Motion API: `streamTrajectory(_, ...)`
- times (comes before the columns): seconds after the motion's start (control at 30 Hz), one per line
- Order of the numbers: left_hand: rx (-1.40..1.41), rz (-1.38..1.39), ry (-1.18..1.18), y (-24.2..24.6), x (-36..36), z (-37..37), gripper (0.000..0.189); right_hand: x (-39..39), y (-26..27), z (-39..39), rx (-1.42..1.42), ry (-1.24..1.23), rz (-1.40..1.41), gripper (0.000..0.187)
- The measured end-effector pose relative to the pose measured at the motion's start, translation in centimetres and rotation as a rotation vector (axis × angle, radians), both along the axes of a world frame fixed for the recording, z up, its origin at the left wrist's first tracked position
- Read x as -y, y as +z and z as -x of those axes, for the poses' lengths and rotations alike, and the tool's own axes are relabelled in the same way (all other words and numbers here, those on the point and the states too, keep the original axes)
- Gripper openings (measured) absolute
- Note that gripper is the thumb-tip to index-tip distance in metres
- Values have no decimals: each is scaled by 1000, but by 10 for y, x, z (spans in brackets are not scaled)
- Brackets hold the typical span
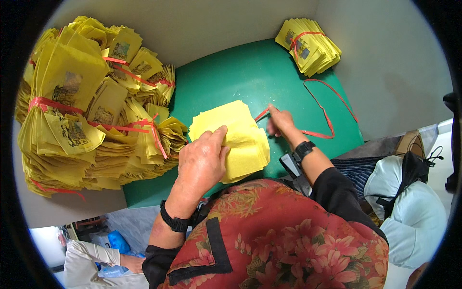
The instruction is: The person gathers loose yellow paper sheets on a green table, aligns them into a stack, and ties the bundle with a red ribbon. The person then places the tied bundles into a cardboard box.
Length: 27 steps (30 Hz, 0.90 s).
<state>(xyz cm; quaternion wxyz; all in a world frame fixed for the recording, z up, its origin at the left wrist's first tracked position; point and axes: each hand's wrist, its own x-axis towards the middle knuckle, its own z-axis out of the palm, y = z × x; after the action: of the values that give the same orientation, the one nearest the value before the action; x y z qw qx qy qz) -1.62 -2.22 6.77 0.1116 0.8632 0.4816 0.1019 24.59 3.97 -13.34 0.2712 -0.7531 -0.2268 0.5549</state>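
Observation:
A stack of yellow paper sheets (240, 151) lies on the green tabletop before me. My left hand (204, 153) presses on the stack's left part, thumb and fingers spread over the top sheet. Just right of the stack, my right hand (278, 121) pinches a red plastic ribbon (261, 115) between thumb and finger. One end of the ribbon reaches the stack's right edge; whether it passes underneath is hidden. Its slack (329, 124) curves over the table to the right. Both wrists wear black bands.
Many yellow paper bundles (68, 97) tied with red ribbon are heaped at the left. Another tied bundle (308, 47) stands in the far right corner. Grey partition walls (234, 21) border the green table (223, 76). Other people's legs (90, 253) show at the lower left.

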Motion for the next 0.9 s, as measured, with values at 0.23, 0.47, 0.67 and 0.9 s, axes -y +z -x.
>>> streamTrajectory(0.23, 14, -30, -4, -1, 0, 2, 42, -13, -35, 10, -186, -300, -272, 25)
streamTrajectory(0.47, 39, -43, -6, 1, -3, 1, 41, 19, -8, -8, -778, -283, -546, 10)
streamTrajectory(0.67, 36, -12, 1, 1, -4, 0, 43, 50, 69, -9, -714, -8, -869, 16)
streamTrajectory(0.9, 17, 11, 14, 1, -4, 0, 41, 75, 157, 30, -378, 431, -1059, 14)
